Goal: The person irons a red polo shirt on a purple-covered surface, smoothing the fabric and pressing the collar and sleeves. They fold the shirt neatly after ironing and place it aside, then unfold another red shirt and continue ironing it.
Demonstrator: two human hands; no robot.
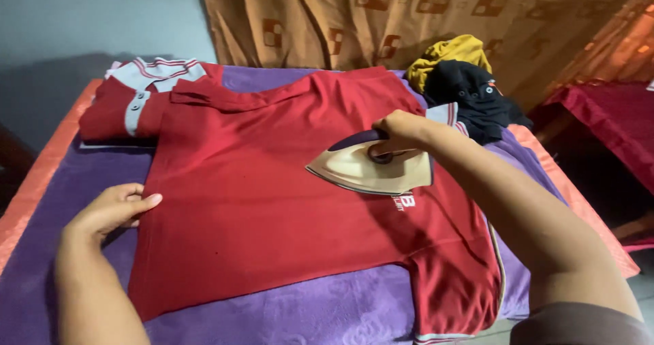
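— Purple cloth covers the bed, patterned curtain behind. From the head camera, where's the iron?

— Flat on the red shirt, near its white print. The right hand is wrapped tight around the handle; the left hand lies open, fingers flat on the shirt's edge, gripping nothing.

— Risks?

— Lingering there could scorch the print, I'd judge. A folded shirt and a clothes pile sit nearby.

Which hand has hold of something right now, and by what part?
The right hand grips the cream-coloured iron by its dark top handle, on the red shirt. The left hand holds nothing; it rests flat at the shirt's edge.
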